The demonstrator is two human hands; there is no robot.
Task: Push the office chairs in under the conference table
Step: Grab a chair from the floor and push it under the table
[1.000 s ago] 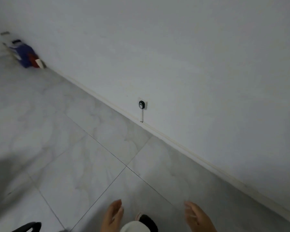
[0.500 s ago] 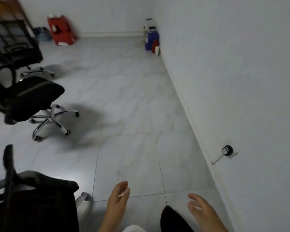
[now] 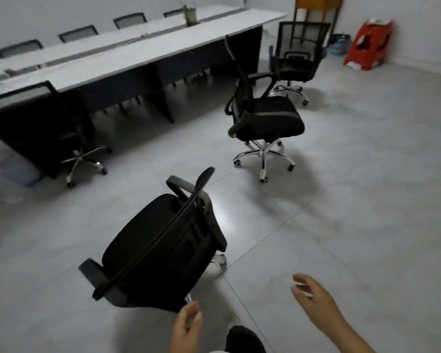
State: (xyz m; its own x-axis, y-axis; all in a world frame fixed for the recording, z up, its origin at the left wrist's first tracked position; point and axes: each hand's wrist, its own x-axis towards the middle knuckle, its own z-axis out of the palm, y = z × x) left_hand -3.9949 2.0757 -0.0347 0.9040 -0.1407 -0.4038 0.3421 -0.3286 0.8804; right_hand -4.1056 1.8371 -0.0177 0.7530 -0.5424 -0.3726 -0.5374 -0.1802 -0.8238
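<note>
A long white-topped conference table [image 3: 127, 59] with dark legs runs across the upper left. A black mesh office chair [image 3: 161, 248] stands just in front of me, its back toward me, away from the table. A second black chair [image 3: 262, 115] stands out on the floor to the right, and a third [image 3: 299, 57] sits near the table's far end. Another chair [image 3: 43, 123] is tucked at the table's near left. My left hand [image 3: 186, 327] hovers empty just below the nearest chair. My right hand [image 3: 313, 299] is open, right of that chair, touching nothing.
Several more chairs [image 3: 78, 33] are pushed in along the table's far side. A red box [image 3: 367, 44] and a water jug [image 3: 339, 43] sit by the far wall, beside a wooden stand [image 3: 316, 8]. Grey tiled floor [image 3: 367, 200] stretches to the right.
My view has swung left from the wall and socket to the table and chairs. Both hands stay low and empty, with the nearest chair now right in front of them.
</note>
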